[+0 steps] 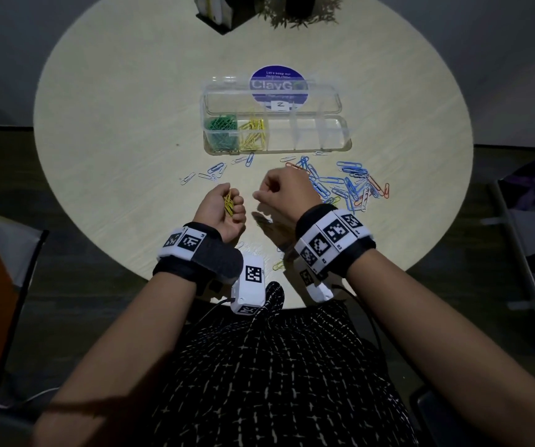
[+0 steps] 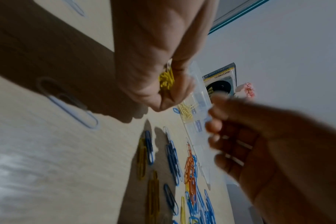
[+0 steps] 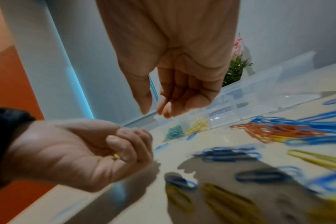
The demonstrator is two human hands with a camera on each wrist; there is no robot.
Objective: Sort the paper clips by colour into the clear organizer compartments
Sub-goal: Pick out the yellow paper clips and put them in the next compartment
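Note:
My left hand (image 1: 224, 208) lies palm up near the table's front, its curled fingers holding a bunch of yellow clips (image 1: 228, 203) (image 2: 166, 81). Just to its right my right hand (image 1: 279, 188) (image 3: 175, 91) hovers with loosely curled fingers and nothing visible in them. Beyond both hands stands the clear organizer (image 1: 340, 133) with its lid folded back. Its leftmost compartment has green clips (image 1: 222, 127), the one beside it yellow clips (image 1: 253, 133); the others look bare. A loose heap of blue and orange clips (image 1: 353, 185) lies right of my right hand.
A few pale clips (image 1: 214, 171) lie scattered in front of the organizer's left end, and a yellow clip (image 1: 278, 265) lies near the table's front edge. A blue round sticker (image 1: 279, 85) shows under the lid. A black holder (image 1: 214, 14) and a plant (image 1: 301, 14) stand at the far edge.

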